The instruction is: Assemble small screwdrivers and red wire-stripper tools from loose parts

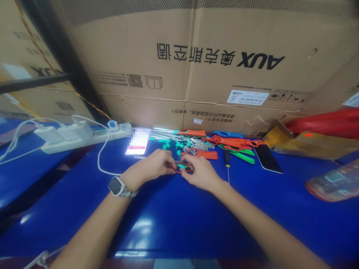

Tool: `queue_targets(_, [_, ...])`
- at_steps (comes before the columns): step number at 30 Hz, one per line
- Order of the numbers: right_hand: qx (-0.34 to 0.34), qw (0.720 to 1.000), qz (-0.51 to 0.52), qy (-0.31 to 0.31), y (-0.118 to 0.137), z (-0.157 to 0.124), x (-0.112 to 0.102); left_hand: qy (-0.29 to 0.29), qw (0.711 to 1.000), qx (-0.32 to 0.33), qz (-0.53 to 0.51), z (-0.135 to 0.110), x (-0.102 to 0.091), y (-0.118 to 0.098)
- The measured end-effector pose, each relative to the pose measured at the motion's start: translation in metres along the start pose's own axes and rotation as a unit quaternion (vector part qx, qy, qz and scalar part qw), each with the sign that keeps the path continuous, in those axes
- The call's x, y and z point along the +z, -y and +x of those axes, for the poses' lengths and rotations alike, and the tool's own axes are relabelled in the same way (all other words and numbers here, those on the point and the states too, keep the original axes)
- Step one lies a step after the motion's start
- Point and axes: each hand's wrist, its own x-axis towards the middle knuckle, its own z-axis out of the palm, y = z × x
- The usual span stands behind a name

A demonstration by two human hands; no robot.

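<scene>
My left hand (158,163), with a watch on its wrist, is closed with fingertips pinched at the left end of a red lighter casing (178,172). Opposite it, my right hand (201,172) curls thumb and index finger around a small green plastic piece (182,166) at that casing. The fingers hide most of the casing. A thin metal rod (139,157) lies just left of my hands. Behind them is a pile of loose metal parts (193,143) and green plastic pieces (166,144). An orange casing (206,154) lies right behind my right hand.
Stick lighters in orange (193,132), blue (227,134) and green (245,157) lie at the back. To the right are a screwdriver (227,158), a black phone (267,158) and a plastic jar (333,181). A lit phone (137,142) and power strip (75,140) stand left.
</scene>
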Motion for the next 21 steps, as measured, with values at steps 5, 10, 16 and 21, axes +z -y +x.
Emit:
queue_targets(5, [0.000, 1.000, -0.008, -0.029, 0.001, 0.003, 0.008, 0.013, 1.000, -0.001, 0.013, 0.004, 0.004, 0.001])
queue_targets(10, [0.003, 0.999, 0.003, -0.053, -0.002, 0.004, 0.013, 0.018, 1.000, -0.012, 0.021, 0.005, 0.004, 0.002])
queue_targets(16, [0.012, 0.999, 0.017, -0.046, -0.002, 0.004, 0.014, 0.018, 1.000, -0.007, 0.024, 0.004, 0.006, 0.002])
queue_targets(21, [0.029, 0.998, 0.029, -0.036, -0.002, 0.004, 0.013, 0.013, 1.000, 0.003, 0.028, 0.004, 0.005, 0.001])
